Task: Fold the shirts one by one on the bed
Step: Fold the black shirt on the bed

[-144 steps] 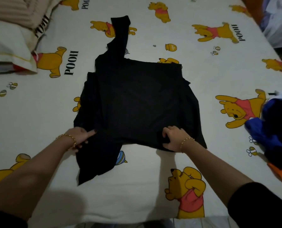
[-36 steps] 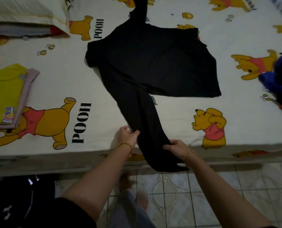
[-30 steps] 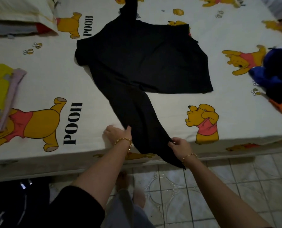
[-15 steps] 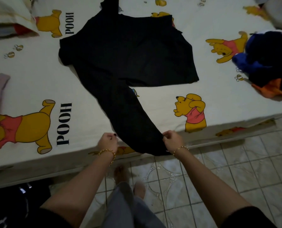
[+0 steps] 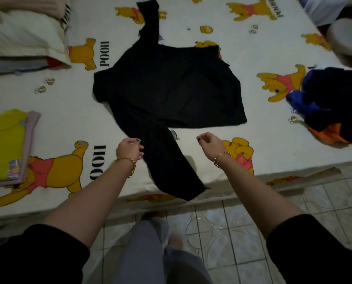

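Lying flat: black shirt (image 5: 167, 87) | left hand (image 5: 129, 149) at sleeve (image 5: 167, 160), grip unclear | right hand (image 5: 211, 143) loose, empty | blue pile (image 5: 331, 103) right

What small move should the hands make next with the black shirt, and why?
Probably lift the long sleeve and fold it over the body of the black shirt: it lies stretched out, its end past the edge of the bed, the left hand is at its side, and the right hand holds nothing.
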